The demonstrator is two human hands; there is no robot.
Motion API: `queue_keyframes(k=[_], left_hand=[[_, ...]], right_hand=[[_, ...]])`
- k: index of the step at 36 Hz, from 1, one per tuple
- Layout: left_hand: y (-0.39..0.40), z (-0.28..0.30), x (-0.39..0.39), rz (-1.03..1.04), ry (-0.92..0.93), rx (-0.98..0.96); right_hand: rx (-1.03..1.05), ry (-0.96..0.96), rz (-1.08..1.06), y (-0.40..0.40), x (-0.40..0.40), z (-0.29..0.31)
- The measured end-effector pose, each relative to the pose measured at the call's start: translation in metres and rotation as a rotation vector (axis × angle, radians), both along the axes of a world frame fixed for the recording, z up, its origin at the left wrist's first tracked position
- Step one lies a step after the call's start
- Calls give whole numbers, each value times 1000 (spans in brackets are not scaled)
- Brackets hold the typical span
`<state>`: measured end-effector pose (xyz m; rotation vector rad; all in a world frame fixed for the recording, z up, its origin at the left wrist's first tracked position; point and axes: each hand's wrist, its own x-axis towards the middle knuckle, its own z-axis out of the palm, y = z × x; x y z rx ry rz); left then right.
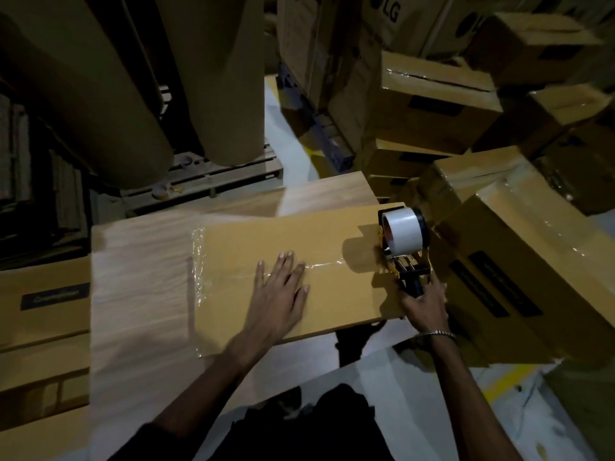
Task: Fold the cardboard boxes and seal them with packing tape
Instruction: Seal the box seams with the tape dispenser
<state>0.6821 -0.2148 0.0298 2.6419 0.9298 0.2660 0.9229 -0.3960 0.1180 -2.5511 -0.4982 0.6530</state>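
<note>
Gripping the black handle of the tape dispenser (404, 247), the right hand (424, 302) has its fingers curled round it at the right of centre, a metal bracelet (436, 334) on that wrist. On the dispenser sits a roll of pale tape (404, 232), and its lower end meets the right end of the cardboard box (283, 277). That box lies flat across the middle of the frame on a wooden table (139, 277), its right end hanging past the table edge. The left hand (281, 287) rests palm down on the box top, fingers straight and spread, right on a shiny strip of clear tape (326, 264) that runs along the centre seam from the hand to the dispenser. More clear tape (198, 257) wraps the box's left end.

Sealed boxes (499, 277) are heaped at the right, tilted against one another, their seams glossy with tape and dark labels on their sides; what is in them cannot be seen. Taller cartons (389, 24) with large printed letters stand in the upper right. Another labelled box (43, 301) sits at the left edge, beside the table.

In the upper left, big brown paper rolls (216, 78) stand upright on a wooden pallet (226, 171). Pale floor (416, 394) shows under the box and table, with a yellow line (509, 379) at lower right. The room is dim.
</note>
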Motion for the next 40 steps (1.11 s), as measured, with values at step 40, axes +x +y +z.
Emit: queue_keyframes(k=[40], left_hand=[[88,88,363,481,-201,-1288]], right_hand=[[321,434,42,41,214,-1]])
